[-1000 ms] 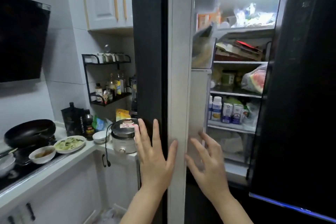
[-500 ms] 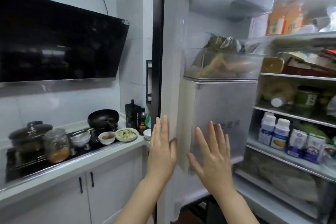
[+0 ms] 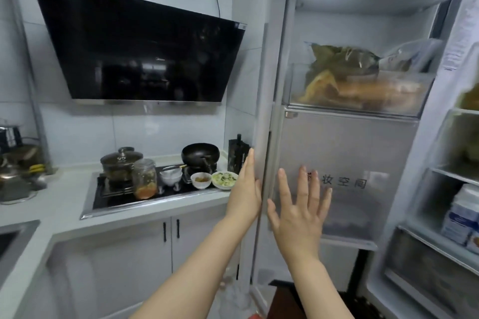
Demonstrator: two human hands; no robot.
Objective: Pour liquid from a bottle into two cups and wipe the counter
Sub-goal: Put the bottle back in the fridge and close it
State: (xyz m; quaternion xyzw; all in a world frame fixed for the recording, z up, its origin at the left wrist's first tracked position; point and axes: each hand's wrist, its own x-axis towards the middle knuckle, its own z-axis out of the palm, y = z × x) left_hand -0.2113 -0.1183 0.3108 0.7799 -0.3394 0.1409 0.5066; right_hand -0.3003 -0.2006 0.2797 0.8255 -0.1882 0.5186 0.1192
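Note:
The left fridge door (image 3: 344,153) stands swung wide, its inner side facing me. My left hand (image 3: 246,191) lies flat against the door's outer edge, fingers straight. My right hand (image 3: 300,207) presses palm-first on the frosted door panel with printed characters, fingers spread. Neither hand holds anything. White bottles and cartons (image 3: 464,217) sit on a fridge shelf at the far right, blurred. The white counter (image 3: 51,212) runs along the left. No cups for pouring can be told apart.
On the black hob (image 3: 116,199) stand a lidded pot (image 3: 120,163), a glass jar (image 3: 144,179), a black wok (image 3: 201,154) and small bowls (image 3: 201,180). A range hood (image 3: 140,46) hangs above. A sink corner (image 3: 10,238) shows at lower left. A door bin (image 3: 360,93) holds bagged food.
The fridge door has swung much further open to the left, my view turning left with it. Both hands stayed flat on the door and followed it.

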